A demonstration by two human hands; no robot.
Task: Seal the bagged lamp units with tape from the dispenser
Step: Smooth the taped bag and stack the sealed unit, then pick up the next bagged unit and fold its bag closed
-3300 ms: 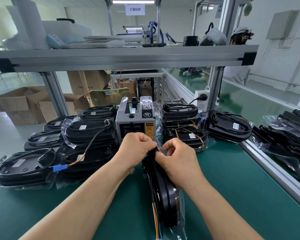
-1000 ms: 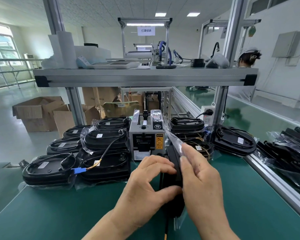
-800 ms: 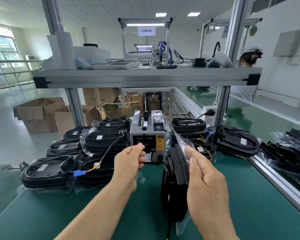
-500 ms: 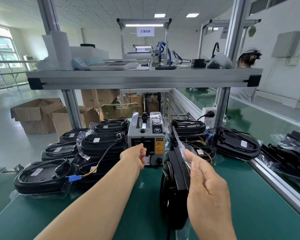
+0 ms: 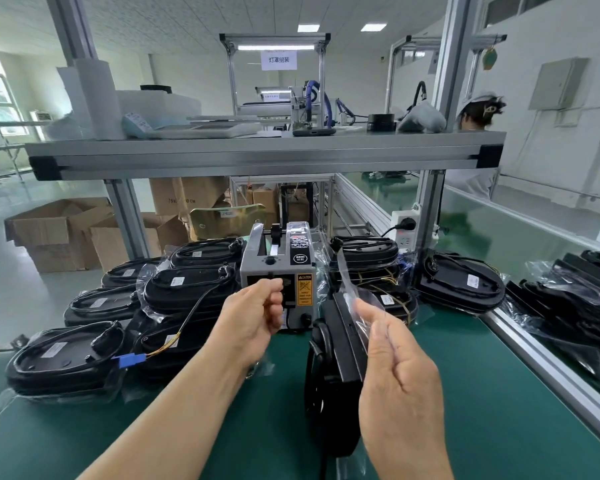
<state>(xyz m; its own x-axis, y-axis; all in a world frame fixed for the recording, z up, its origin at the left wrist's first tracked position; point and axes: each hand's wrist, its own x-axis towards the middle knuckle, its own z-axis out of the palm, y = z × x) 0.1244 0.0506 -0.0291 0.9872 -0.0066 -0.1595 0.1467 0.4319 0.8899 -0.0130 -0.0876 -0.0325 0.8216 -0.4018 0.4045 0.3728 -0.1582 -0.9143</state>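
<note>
**Now: left hand (image 5: 255, 315) curled, right hand (image 5: 397, 372) pinching**

Left fingertips are held at the outlet of the grey box-shaped tape dispenser (image 5: 274, 268); tape between them cannot be made out. A clear plastic bag flap (image 5: 350, 292) is pinched above the black rounded lamp unit (image 5: 336, 375), on edge on the green mat (image 5: 482, 393).

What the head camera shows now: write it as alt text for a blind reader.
A person's left hand is at the outlet of a grey tape dispenser while the right hand pinches the clear bag flap of a black lamp unit standing on edge on a green bench. More bagged lamp units are stacked beside the dispenser.
</note>
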